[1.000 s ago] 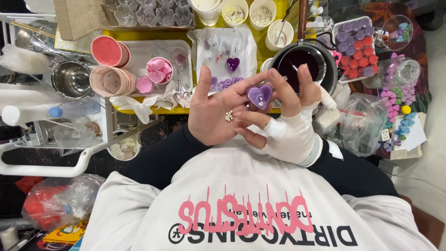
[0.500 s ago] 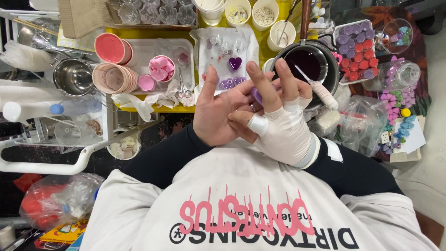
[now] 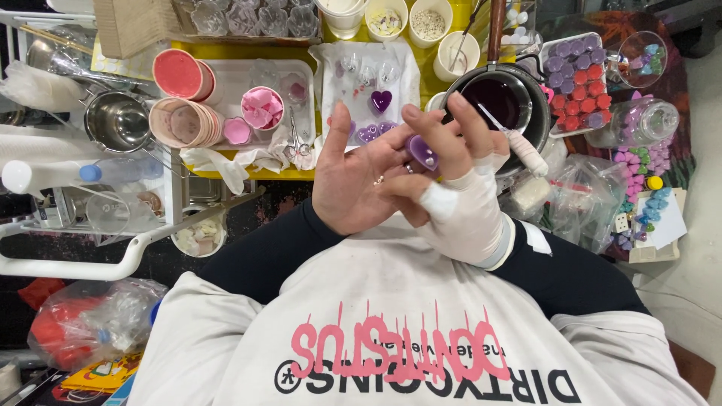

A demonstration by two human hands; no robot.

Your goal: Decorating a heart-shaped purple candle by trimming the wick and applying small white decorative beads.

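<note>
Only the head view to go on here, looking straight down at our chest and both hands raised in front of it. Our left hand [image 3: 361,180] is spread open, palm up, fingers fanned toward 12 o'clock, with a small ring-like glint near the base of one finger. Our right hand [image 3: 459,192], wrapped in a white bandage across palm and wrist, is pressed against the left one, and its fingertips are pinched around a small purple heart piece [image 3: 423,150] that sits right between the two hands, up at about 12 o'clock from the palms. Past the hands, at 12 o'clock, a white cloth [image 3: 331,68] holds another dark purple heart [image 3: 381,100] and a few paler ones just below it. At 1 o'clock there's a dark pot [image 3: 541,120] with deep purple liquid, a long handle sticking up from it. At 2 o'clock, a tray of purple and red pieces [image 3: 575,83]. Over at 10 o'clock, a stack of pink cups [image 3: 184,120] and a bowl of pink hearts [image 3: 262,109] on a white tray, with a steel bowl [image 3: 116,120] beside them at 9 to 10 o'clock.
</note>
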